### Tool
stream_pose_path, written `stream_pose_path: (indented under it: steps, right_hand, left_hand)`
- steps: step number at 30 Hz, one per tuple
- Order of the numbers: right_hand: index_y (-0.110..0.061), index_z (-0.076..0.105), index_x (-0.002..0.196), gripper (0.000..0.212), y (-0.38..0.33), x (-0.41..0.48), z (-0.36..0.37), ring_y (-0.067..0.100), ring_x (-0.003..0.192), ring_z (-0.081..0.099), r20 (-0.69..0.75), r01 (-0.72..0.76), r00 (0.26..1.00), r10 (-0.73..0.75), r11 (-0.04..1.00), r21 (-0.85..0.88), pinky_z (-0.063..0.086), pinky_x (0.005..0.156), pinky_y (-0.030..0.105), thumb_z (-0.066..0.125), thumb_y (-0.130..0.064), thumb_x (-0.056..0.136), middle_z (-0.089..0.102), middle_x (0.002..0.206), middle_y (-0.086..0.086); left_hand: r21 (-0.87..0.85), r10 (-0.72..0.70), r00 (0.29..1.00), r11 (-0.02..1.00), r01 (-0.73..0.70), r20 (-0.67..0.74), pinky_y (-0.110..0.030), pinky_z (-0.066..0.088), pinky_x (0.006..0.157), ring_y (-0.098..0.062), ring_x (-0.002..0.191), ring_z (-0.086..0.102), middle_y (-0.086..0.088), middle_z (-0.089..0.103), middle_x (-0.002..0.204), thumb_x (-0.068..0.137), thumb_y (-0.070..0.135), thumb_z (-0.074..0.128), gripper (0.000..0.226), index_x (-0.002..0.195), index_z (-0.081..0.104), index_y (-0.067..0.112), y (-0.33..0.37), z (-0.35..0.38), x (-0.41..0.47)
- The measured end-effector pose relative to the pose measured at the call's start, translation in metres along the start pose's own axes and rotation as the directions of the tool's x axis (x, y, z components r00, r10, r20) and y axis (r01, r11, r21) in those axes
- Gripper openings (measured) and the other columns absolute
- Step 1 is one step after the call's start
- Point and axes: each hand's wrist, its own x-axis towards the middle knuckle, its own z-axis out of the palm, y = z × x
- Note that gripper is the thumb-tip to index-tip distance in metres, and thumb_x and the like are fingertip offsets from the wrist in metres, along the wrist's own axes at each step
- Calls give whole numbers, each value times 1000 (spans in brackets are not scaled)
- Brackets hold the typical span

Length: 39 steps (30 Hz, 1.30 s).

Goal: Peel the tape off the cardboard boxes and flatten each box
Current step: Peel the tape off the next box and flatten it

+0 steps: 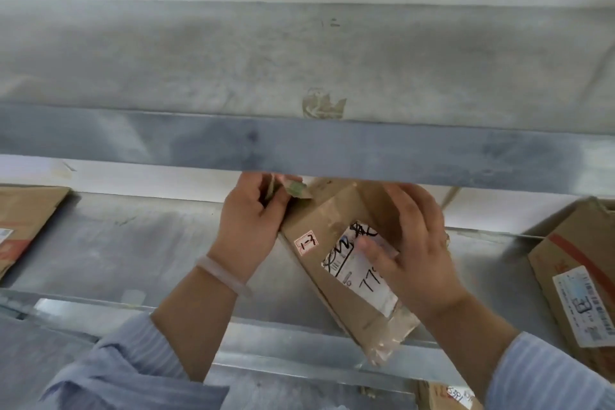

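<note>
The small box (332, 243) is lying tilted on the metal shelf (133, 243), directly between the two hands. The right hand (416, 243) is holding it from its own side, fingers curling over the far edge and thumb lying across the white label (366, 289). The left hand (253, 220) is gripping a crumpled bit of tape (294, 190) at the box corner just beyond its fingertips. The box is looking light, thin-walled and creased, so it is likely buckling under a hard squeeze; gripping along the edges is seeming safer than pressing the middle. The tape is looking glossy and sticky, probably tearing if yanked, so pinching it close to the cardboard is seeming best. Another box (579, 270) is sitting well outside the right hand
</note>
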Motion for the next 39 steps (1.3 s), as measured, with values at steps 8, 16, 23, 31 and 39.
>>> stream_pose_path:
  steps: [8,16,23,31,39]
  right_hand:
    - [-11,67,116,58,11,18,-30,17,102,55,-111,63,992,-54,995,78,55,79,38,84,-42,70,56,119,5]
    - [0,67,94,54,19,-11,-39,27,106,55,-154,168,974,-167,986,-10,53,83,42,77,-48,70,52,120,16]
    - [-4,66,105,60,11,-2,-40,34,121,53,-25,269,962,-273,957,-110,43,104,44,77,-54,73,61,127,10]
    - [-18,74,102,53,-9,1,-44,33,111,55,-42,256,963,-266,953,-162,42,98,46,67,-64,76,64,112,5]
    - [-30,63,130,63,-11,2,-54,31,136,39,264,115,960,-90,990,-81,40,106,54,52,-65,80,48,146,6]
  left_hand:
    - [170,481,845,836,-523,235,-20,37,61,-3,70,50,9,59,73,91,12,55,14,79,60,6,48,-7,5]
    - [93,599,768,772,-629,227,-39,46,90,-14,99,58,10,69,100,85,2,59,6,83,58,7,42,3,-24]
    - [148,466,809,827,-542,359,-21,39,86,2,103,48,7,63,106,84,42,57,29,83,59,14,52,-9,-30]
    - [344,296,931,869,-356,214,-14,33,66,-10,77,45,14,53,77,76,38,70,23,83,54,23,63,-6,-39]
    - [308,228,964,915,-260,137,-25,47,62,-6,65,57,14,68,78,82,24,74,16,94,66,31,66,-3,-34]
